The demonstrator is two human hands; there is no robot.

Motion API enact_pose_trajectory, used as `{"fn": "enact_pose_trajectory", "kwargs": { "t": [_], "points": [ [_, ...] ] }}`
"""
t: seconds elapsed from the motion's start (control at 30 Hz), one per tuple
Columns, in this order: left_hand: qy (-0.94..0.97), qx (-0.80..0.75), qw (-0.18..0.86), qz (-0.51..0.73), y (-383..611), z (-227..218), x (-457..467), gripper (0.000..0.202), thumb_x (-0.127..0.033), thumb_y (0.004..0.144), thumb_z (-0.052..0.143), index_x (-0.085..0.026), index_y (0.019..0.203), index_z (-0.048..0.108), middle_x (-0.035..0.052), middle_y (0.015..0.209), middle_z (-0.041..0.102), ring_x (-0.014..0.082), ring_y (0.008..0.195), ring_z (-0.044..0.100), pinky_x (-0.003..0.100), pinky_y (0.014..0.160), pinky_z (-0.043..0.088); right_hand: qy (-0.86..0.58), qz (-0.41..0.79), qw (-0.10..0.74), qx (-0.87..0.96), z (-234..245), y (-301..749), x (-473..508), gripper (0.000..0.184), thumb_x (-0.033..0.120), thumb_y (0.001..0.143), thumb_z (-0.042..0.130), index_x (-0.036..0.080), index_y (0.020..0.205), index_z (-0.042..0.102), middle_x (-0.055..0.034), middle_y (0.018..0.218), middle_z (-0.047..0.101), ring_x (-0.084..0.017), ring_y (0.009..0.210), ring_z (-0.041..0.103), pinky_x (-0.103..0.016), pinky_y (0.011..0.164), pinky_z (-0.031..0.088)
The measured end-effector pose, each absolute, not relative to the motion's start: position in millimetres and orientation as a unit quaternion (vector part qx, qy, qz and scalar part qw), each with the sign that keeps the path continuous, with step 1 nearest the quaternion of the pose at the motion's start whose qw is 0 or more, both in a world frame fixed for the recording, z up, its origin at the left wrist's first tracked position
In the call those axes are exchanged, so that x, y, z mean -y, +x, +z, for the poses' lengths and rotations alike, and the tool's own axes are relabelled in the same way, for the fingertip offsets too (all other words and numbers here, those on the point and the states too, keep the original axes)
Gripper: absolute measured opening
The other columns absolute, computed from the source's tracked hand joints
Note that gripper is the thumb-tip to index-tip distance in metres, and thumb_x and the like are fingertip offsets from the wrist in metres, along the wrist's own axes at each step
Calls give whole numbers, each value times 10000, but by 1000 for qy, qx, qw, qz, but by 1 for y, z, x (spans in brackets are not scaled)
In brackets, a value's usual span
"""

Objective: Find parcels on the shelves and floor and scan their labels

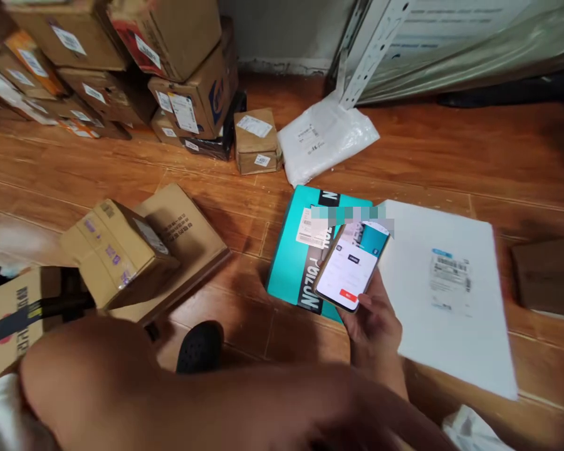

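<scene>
Admittedly, a good deal escapes us here: pixelated blocks cover the top of the phone (345, 269) and a strip of the teal box (289, 266) behind it, and most writing on the screen is too small for us to read. A large blurred limb (207, 407) fills the bottom and cuts off the forearm; we cannot tell whether it is leg, arm or both. Our right hand (376, 329) comes up from below, with its fingers closed on the phone from beneath and the thumb at the screen's lower right, by a red button. The phone slants up to the right over the box, beside the white package (451, 341). Our left hand is out of sight, so we cannot tell how its fingers stand.
</scene>
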State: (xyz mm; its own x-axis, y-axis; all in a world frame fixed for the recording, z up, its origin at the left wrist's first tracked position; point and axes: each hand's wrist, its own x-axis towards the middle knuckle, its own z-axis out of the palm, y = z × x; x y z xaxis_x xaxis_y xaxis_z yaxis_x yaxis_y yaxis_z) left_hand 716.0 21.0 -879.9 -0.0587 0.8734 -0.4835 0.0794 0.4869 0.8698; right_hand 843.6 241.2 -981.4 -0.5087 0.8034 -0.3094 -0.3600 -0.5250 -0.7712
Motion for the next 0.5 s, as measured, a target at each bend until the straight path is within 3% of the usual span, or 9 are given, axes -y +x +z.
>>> {"fn": "enact_pose_trajectory", "kwargs": {
  "t": [0.1, 0.17, 0.27, 0.33, 0.4, 0.5],
  "points": [
    [389, -713, 451, 371, 659, -864, -33, 491, -526, 865, 580, -355, 1320, 507, 36, 1246, 617, 236, 1142, 598, 391, 942, 508, -306, 808, 381, 329, -976, 827, -247, 676, 249, 621, 731, 315, 1279, 592, -64, 1398, 591, -381, 1289, 531, -574, 1000, 494],
    [389, -818, 217, 363, 607, -869, -22, 467, -475, 886, 555, -288, 1311, 501, 63, 1297, 568, 243, 1214, 543, 411, 1060, 433, -268, 814, 398, 328, -973, 815, -249, 651, 264, 644, 704, 316, 1285, 595, -54, 1461, 536, -392, 1287, 530, -611, 1022, 465],
    [312, -925, -70, 206, 517, -897, 20, 663, -570, 798, 568, -156, 1313, 519, 163, 1345, 487, 331, 1320, 416, 482, 1143, 310, -225, 846, 386, 292, -976, 797, -246, 624, 311, 670, 660, 336, 1291, 597, -31, 1496, 502, -392, 1288, 531, -652, 1027, 439],
    [208, -962, -107, 138, 459, -919, 48, 815, -606, 789, 533, -74, 1399, 433, 232, 1412, 412, 363, 1371, 350, 495, 1152, 277, -233, 869, 359, 251, -985, 788, -234, 604, 355, 691, 639, 358, 1293, 594, -19, 1469, 536, -383, 1283, 540, -670, 1019, 436],
    [126, -989, -44, 70, 412, -936, 64, 824, -616, 841, 449, -34, 1418, 376, 274, 1445, 388, 381, 1366, 367, 503, 1113, 319, -256, 892, 307, 211, -998, 780, -211, 589, 404, 703, 636, 338, 1287, 601, -43, 1386, 617, -378, 1267, 559, -680, 1020, 430],
    [118, -988, 95, 24, 370, -947, 67, 691, -638, 891, 329, -74, 1218, 558, 259, 1229, 606, 401, 1183, 552, 504, 985, 428, -266, 924, 160, 221, -1025, 771, -154, 560, 466, 675, 708, 266, 1197, 668, -106, 1177, 738, -409, 1171, 630, -683, 978, 468]
  ]
}}
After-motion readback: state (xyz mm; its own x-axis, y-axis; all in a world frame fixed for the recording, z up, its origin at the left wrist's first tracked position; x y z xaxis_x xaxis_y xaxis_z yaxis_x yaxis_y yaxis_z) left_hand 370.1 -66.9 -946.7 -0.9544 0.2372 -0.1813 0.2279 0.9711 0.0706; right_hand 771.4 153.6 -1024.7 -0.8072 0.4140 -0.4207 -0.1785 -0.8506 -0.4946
